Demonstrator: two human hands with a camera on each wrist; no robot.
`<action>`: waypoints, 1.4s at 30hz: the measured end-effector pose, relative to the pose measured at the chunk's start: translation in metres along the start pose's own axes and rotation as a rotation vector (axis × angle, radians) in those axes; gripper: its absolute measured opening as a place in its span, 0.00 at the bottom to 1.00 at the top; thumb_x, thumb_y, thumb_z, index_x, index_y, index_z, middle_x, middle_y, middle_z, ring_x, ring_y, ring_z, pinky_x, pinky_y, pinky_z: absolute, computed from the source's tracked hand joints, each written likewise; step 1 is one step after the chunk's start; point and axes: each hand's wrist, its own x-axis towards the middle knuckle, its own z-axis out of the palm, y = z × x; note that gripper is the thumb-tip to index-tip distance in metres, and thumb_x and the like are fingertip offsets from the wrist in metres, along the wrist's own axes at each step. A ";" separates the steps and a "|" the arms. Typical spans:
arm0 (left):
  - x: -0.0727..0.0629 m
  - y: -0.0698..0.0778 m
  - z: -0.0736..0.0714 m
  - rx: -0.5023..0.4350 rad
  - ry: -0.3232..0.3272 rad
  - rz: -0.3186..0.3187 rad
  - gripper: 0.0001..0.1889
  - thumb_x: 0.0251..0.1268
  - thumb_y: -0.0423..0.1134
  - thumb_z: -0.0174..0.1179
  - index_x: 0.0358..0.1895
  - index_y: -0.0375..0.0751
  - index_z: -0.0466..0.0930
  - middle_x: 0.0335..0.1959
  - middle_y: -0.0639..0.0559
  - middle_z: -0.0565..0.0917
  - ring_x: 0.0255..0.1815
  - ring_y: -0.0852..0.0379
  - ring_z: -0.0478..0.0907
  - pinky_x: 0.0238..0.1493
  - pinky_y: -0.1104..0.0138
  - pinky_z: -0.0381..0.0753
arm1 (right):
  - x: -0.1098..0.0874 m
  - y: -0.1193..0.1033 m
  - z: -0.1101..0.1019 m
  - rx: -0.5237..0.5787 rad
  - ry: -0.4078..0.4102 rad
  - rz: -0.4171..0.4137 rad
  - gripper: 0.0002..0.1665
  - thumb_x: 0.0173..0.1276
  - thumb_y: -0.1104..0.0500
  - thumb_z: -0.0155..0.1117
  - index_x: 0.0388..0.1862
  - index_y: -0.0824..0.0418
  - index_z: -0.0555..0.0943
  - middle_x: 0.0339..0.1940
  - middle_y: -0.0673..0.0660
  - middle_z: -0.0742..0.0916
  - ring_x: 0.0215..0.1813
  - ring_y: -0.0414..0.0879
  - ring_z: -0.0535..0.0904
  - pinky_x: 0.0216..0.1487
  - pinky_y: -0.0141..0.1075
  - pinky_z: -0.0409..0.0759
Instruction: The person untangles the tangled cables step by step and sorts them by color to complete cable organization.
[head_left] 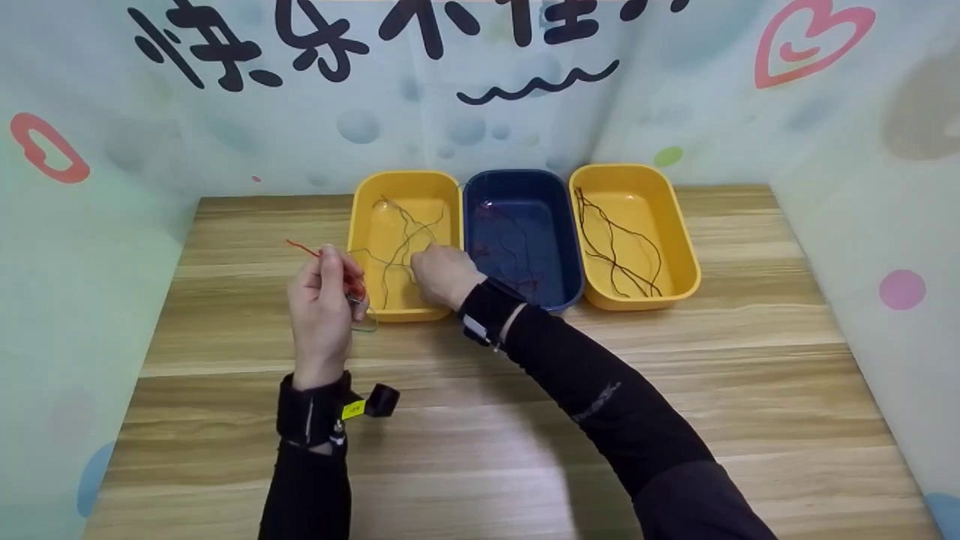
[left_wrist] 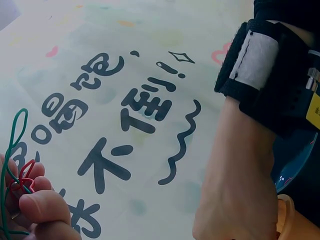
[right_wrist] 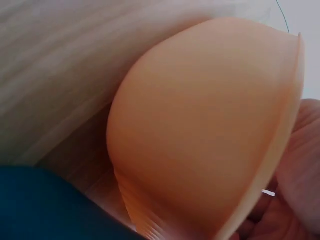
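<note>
My left hand [head_left: 322, 296] holds a small tangle of red string [head_left: 354, 286] beside the left yellow tray [head_left: 405, 316], a red end sticking out past the thumb. In the left wrist view, a looped green string [left_wrist: 19, 132] crosses the red one at the fingers. My right hand [head_left: 444, 274] is over the left yellow tray with curled fingers, at the end of a green strand that stretches from near the left hand; its fingertips are mostly hidden. Several thin green strings [head_left: 406, 244] lie in that tray.
A dark blue tray [head_left: 525, 180] with thin reddish strings stands in the middle, touching its neighbours. The right yellow tray [head_left: 686, 262] contains several dark strings [head_left: 613, 259]. All stand on a wooden table [head_left: 465, 450] before a printed cloth backdrop [head_left: 360, 127].
</note>
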 end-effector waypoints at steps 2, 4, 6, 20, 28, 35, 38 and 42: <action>0.000 0.000 0.000 0.012 0.004 -0.004 0.20 0.77 0.40 0.45 0.25 0.35 0.74 0.16 0.51 0.72 0.09 0.61 0.63 0.09 0.72 0.63 | 0.001 -0.002 0.001 -0.015 -0.004 0.001 0.10 0.63 0.62 0.56 0.39 0.61 0.83 0.42 0.61 0.87 0.43 0.55 0.84 0.39 0.46 0.85; 0.000 -0.001 0.000 0.020 0.008 -0.007 0.20 0.77 0.41 0.45 0.25 0.35 0.74 0.16 0.51 0.72 0.09 0.61 0.63 0.09 0.71 0.63 | 0.002 -0.003 0.002 -0.024 -0.012 -0.003 0.10 0.64 0.62 0.55 0.39 0.60 0.83 0.42 0.60 0.87 0.43 0.55 0.84 0.39 0.46 0.85; 0.000 -0.001 0.000 0.022 0.007 -0.006 0.20 0.77 0.41 0.45 0.25 0.35 0.74 0.16 0.51 0.72 0.09 0.61 0.63 0.09 0.71 0.62 | 0.001 -0.004 0.002 -0.030 -0.023 -0.006 0.10 0.64 0.62 0.55 0.39 0.60 0.83 0.42 0.60 0.87 0.43 0.54 0.84 0.39 0.46 0.85; 0.000 -0.002 0.000 0.036 0.013 0.011 0.21 0.77 0.40 0.45 0.23 0.35 0.74 0.15 0.52 0.73 0.08 0.61 0.64 0.08 0.72 0.63 | -0.001 -0.006 0.004 -0.060 -0.038 -0.063 0.11 0.68 0.65 0.53 0.42 0.60 0.82 0.43 0.59 0.87 0.44 0.52 0.84 0.42 0.44 0.85; 0.000 -0.002 0.000 0.040 0.011 0.004 0.20 0.77 0.40 0.45 0.24 0.35 0.74 0.15 0.51 0.72 0.08 0.61 0.64 0.07 0.71 0.63 | -0.006 -0.002 0.000 -0.054 -0.007 -0.080 0.10 0.66 0.65 0.54 0.40 0.61 0.82 0.41 0.60 0.87 0.43 0.53 0.84 0.40 0.45 0.85; 0.001 -0.001 0.001 0.030 -0.003 0.005 0.20 0.77 0.39 0.44 0.25 0.35 0.74 0.16 0.51 0.72 0.09 0.61 0.64 0.08 0.70 0.62 | -0.021 0.015 -0.009 0.067 0.075 -0.134 0.05 0.63 0.64 0.57 0.30 0.61 0.80 0.31 0.59 0.85 0.35 0.54 0.83 0.35 0.49 0.84; 0.000 -0.001 0.001 0.036 -0.006 0.003 0.19 0.77 0.39 0.44 0.26 0.35 0.74 0.17 0.51 0.72 0.09 0.61 0.64 0.08 0.71 0.63 | -0.030 0.027 -0.015 0.126 0.111 -0.166 0.05 0.61 0.61 0.60 0.26 0.60 0.78 0.27 0.57 0.83 0.31 0.52 0.80 0.33 0.48 0.82; -0.001 -0.001 0.002 0.029 -0.025 0.006 0.19 0.77 0.38 0.44 0.26 0.36 0.74 0.16 0.52 0.72 0.08 0.62 0.64 0.09 0.71 0.63 | -0.044 0.045 -0.022 0.164 0.188 -0.234 0.06 0.63 0.59 0.61 0.28 0.60 0.79 0.28 0.55 0.84 0.32 0.51 0.81 0.34 0.46 0.81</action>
